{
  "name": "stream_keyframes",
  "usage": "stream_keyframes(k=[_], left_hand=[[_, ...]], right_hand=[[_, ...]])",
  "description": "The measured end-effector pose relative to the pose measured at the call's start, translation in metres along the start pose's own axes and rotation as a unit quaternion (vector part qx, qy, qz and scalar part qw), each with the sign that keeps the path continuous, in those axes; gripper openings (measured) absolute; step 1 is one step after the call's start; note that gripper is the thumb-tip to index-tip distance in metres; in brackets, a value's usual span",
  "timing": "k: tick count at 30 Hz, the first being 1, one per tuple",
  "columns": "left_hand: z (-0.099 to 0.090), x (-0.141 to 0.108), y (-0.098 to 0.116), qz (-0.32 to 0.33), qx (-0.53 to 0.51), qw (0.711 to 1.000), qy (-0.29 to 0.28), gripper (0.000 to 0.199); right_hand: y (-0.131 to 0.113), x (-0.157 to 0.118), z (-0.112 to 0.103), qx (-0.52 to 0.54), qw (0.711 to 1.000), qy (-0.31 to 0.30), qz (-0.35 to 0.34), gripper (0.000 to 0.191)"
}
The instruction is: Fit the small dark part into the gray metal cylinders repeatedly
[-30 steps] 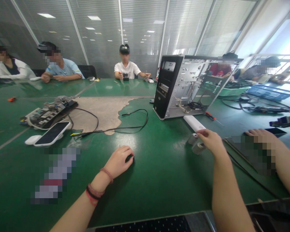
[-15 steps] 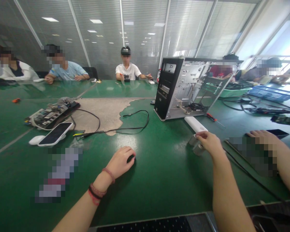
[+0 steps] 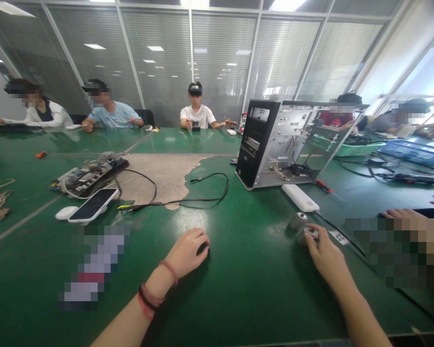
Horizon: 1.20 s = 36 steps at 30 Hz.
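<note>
My right hand (image 3: 325, 250) has thumb and forefinger around a small silver metal cylinder (image 3: 310, 233), which looks like a small motor and sits at table height. A second metal cylinder (image 3: 298, 220) of like look stands on the green table just beyond it, apart from my fingers. My left hand (image 3: 190, 250) rests on the table with fingers curled and thumb close to the forefinger. The gap inside it is dark, and whatever it holds, if anything, is hidden. Behind the cylinders lies a white power bank (image 3: 300, 198) with a black cable.
An opened computer case (image 3: 260, 144) stands beyond the power bank, a screwdriver (image 3: 329, 191) beside it. At left are a circuit assembly (image 3: 90, 176), a phone (image 3: 94, 205) and a black cable (image 3: 217, 197). Another person's hand (image 3: 412, 224) is at right. Several people sit around the table.
My right hand has shifted down and right in view, onto the nearer cylinder; the farther one now stands free of my fingers. My left hand keeps its pose. The view has tilted up slightly.
</note>
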<state>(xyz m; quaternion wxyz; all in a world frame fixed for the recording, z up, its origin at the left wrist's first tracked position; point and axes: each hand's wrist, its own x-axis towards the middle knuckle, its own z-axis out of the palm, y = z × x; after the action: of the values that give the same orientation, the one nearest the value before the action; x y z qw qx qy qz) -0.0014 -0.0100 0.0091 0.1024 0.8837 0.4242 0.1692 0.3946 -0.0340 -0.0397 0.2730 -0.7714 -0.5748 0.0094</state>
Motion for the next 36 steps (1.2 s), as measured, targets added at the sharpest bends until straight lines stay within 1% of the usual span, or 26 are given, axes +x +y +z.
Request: stream_keyframes(k=[2, 6, 9, 12, 14, 16, 19, 21, 22, 24, 26, 28, 30, 32, 34, 36], left_hand=[[0.0, -0.001, -0.001, -0.002, -0.001, 1.0, 0.001, 0.009], [0.001, -0.001, -0.002, -0.006, 0.001, 1.0, 0.001, 0.009], [0.002, -0.001, -0.003, -0.005, -0.002, 1.0, -0.001, 0.009], [0.002, -0.001, -0.002, 0.0, -0.005, 1.0, 0.001, 0.01], [0.002, -0.002, -0.002, 0.003, -0.006, 1.0, 0.002, 0.01], [0.002, -0.002, -0.001, 0.006, -0.009, 1.0, 0.003, 0.01], [0.002, -0.002, -0.001, 0.011, -0.015, 1.0, 0.005, 0.009], [0.002, -0.002, 0.0, 0.011, -0.019, 1.0, 0.008, 0.009], [0.001, -0.002, 0.0, 0.011, -0.021, 1.0, 0.01, 0.009], [0.0, -0.002, 0.0, 0.011, -0.027, 0.999, 0.016, 0.01], [-0.002, -0.001, 0.0, 0.008, -0.032, 0.999, 0.023, 0.01], [-0.003, -0.001, -0.001, 0.0, -0.034, 0.999, 0.031, 0.011], [-0.003, 0.0, -0.002, -0.01, -0.034, 0.999, 0.037, 0.011], [-0.003, 0.001, -0.002, -0.018, -0.034, 0.999, 0.038, 0.011], [-0.003, 0.002, -0.002, -0.022, -0.039, 0.998, 0.036, 0.011], [-0.003, 0.003, 0.0, -0.026, -0.054, 0.998, 0.032, 0.011]], right_hand=[[-0.003, -0.005, 0.005, 0.001, 1.0, 0.015, -0.006, 0.047], [0.0, -0.009, 0.011, 0.052, 0.998, 0.037, -0.02, 0.052], [0.001, -0.011, 0.015, 0.078, 0.996, 0.026, -0.043, 0.052], [-0.005, -0.014, 0.018, 0.099, 0.993, 0.011, -0.062, 0.046], [-0.013, -0.015, 0.018, 0.14, 0.988, 0.001, -0.069, 0.045], [-0.028, -0.016, 0.016, 0.193, 0.978, -0.023, -0.08, 0.045], [-0.063, -0.017, 0.013, 0.291, 0.948, -0.085, -0.1, 0.046], [-0.093, -0.016, 0.013, 0.364, 0.912, -0.146, -0.115, 0.044], [-0.109, -0.015, 0.014, 0.403, 0.89, -0.179, -0.119, 0.043], [-0.14, -0.013, 0.02, 0.484, 0.835, -0.236, -0.116, 0.04], [-0.168, -0.015, 0.03, 0.555, 0.777, -0.286, -0.084, 0.039], [-0.187, -0.02, 0.043, 0.616, 0.711, -0.338, -0.023, 0.038], [-0.198, -0.03, 0.054, 0.666, 0.634, -0.39, 0.054, 0.036], [-0.199, -0.04, 0.062, 0.695, 0.56, -0.435, 0.122, 0.033], [-0.196, -0.047, 0.066, 0.704, 0.506, -0.467, 0.173, 0.03], [-0.192, -0.049, 0.066, 0.711, 0.467, -0.48, 0.213, 0.029]])
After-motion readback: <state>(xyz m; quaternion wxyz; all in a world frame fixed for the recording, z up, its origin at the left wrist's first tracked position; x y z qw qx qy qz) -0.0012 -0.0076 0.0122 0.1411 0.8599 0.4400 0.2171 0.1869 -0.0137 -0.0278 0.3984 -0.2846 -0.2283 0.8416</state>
